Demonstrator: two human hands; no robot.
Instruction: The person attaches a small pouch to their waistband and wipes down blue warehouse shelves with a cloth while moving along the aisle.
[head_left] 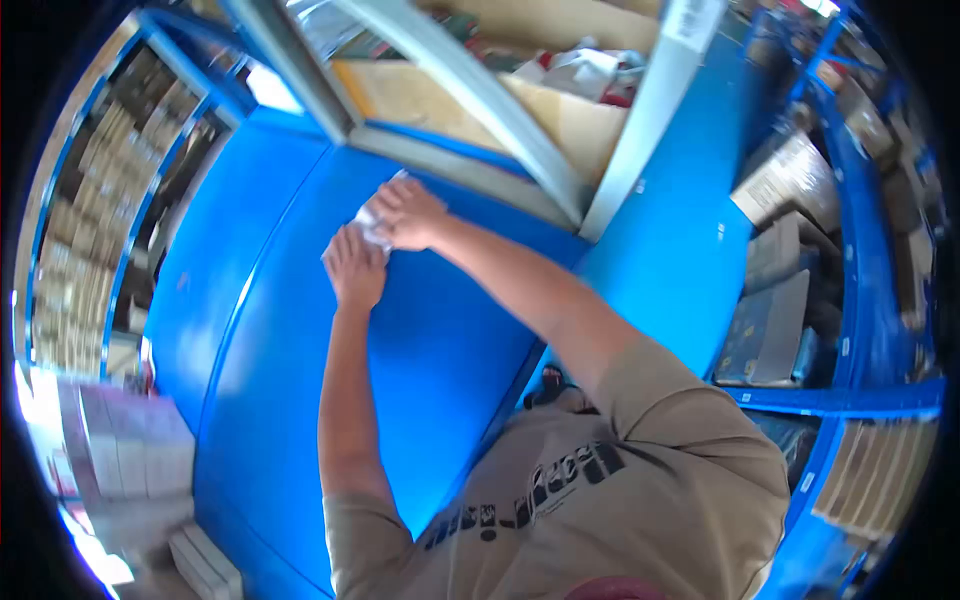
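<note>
A small, crumpled white piece (372, 226), possibly cloth or thin plastic, lies on the blue tabletop (270, 380). My right hand (408, 214) rests on its upper right part, palm down, with fingers bent over it. At its lower left edge, my left hand (355, 266) has its fingers curled against the piece. Both hands are close together near the far side of the table, and most of the white piece is hidden under them.
Beyond the table, a grey metal frame (350, 130) borders a large wooden crate (585, 130) with mixed red and white items. Shelves of cartons stand left; a blue rack (850, 400) with boxes (790, 180) stands right. White boxes (140, 440) sit at the lower left.
</note>
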